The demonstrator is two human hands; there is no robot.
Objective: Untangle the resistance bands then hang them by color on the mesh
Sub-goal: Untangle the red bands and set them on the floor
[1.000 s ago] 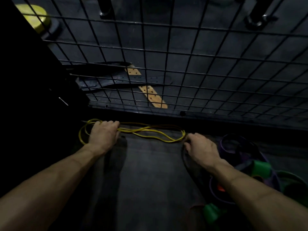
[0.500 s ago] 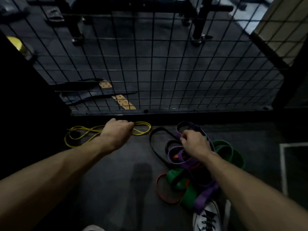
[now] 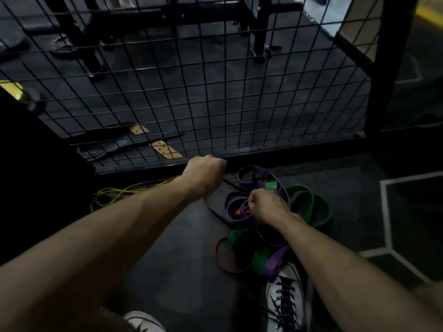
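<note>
My left hand (image 3: 203, 174) is a closed fist low on the floor, just in front of the base of the black wire mesh (image 3: 215, 92). A thin black band (image 3: 213, 209) runs out from under its fingers. My right hand (image 3: 268, 204) pinches a purple band (image 3: 254, 168) in the tangled heap. The heap also holds green bands (image 3: 309, 195), a red band (image 3: 220, 259) and an orange bit (image 3: 237, 213). A yellow band (image 3: 115, 191) lies apart on the floor to the left, partly hidden by my left forearm.
My white laced shoe (image 3: 285, 298) touches the near edge of the heap, and the other shoe (image 3: 143, 319) is at the bottom. A leather belt (image 3: 124, 146) and bench legs lie behind the mesh. A black post (image 3: 383, 68) ends the mesh at the right. White lines (image 3: 384, 212) mark the floor.
My left hand has left the yellow band and moved right to the black band. My right hand went into the tangle and closed on the purple band. The view has swung right and up.
</note>
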